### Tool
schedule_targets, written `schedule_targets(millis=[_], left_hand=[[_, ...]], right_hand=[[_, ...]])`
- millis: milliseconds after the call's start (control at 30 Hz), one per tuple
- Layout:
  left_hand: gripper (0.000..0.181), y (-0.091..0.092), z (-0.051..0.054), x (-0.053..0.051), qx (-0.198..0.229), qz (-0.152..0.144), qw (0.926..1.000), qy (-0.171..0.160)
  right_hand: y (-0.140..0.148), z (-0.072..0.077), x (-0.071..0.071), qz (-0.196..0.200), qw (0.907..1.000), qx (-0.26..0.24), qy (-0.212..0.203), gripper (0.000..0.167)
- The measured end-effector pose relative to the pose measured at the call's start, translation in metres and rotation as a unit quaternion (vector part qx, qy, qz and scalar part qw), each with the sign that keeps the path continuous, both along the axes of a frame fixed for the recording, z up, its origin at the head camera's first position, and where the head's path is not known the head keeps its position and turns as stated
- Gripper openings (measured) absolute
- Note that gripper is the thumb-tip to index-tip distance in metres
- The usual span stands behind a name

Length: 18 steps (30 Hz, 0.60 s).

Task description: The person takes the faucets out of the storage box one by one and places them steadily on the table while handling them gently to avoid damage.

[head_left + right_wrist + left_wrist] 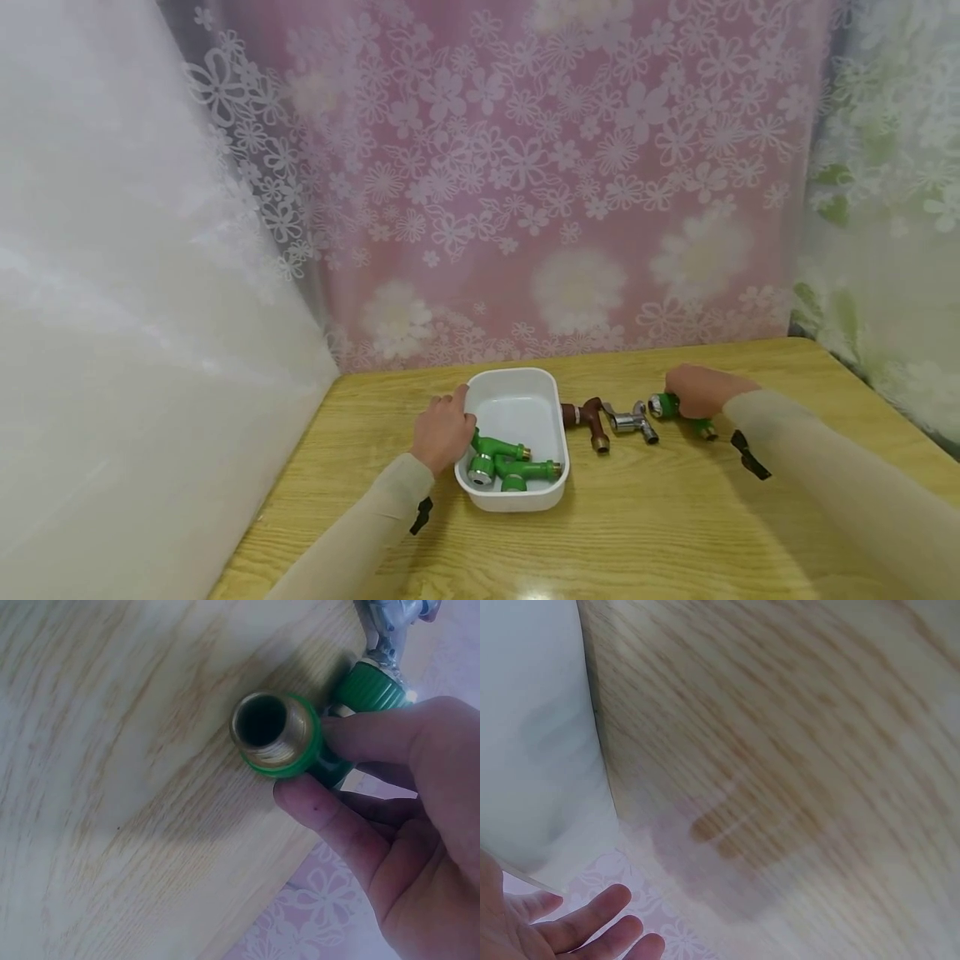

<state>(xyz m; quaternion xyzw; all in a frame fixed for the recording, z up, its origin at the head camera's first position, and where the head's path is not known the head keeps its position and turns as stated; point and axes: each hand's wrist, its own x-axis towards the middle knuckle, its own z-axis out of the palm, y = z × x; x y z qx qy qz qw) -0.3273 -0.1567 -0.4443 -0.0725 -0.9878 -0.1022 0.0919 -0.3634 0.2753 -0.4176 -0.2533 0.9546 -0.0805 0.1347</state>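
A white plastic basin (562, 467) stands on the wooden table, with two green taps (525, 471) with brass threaded ends lying inside. At its left rim rests my left hand (442, 433). In the left wrist view that hand's fingers (592, 919) look loosely straight and spread beside the basin wall (540, 750). To the right, my right hand (697, 390) pinches another green tap (705, 429) between thumb and fingers. The right wrist view shows its brass threaded end (281, 739) toward the camera. Whether this tap touches the table cannot be told.
Between basin and right hand lie a brown tap (588, 417), close against the basin, and a chrome tap (633, 422). The wooden table (637, 533) stretches toward the front. A pink flowered curtain (562, 208) hangs behind, with a white sheet (150, 292) at left.
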Motion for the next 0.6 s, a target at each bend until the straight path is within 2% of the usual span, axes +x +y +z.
schedule_targets(millis=[333,600], left_hand=[[0.051,-0.001,0.0,0.0007,-0.001,0.004,1.0,-0.009],[0.051,-0.0012,-0.0015,-0.0015,0.0,0.002,1.0,-0.006]], right_hand=[[-0.0042,0.0011,-0.0052,0.011,0.9999,0.01,0.004,0.027],[-0.0035,0.0002,-0.0074,0.002,1.0,0.004,-0.002,0.027]])
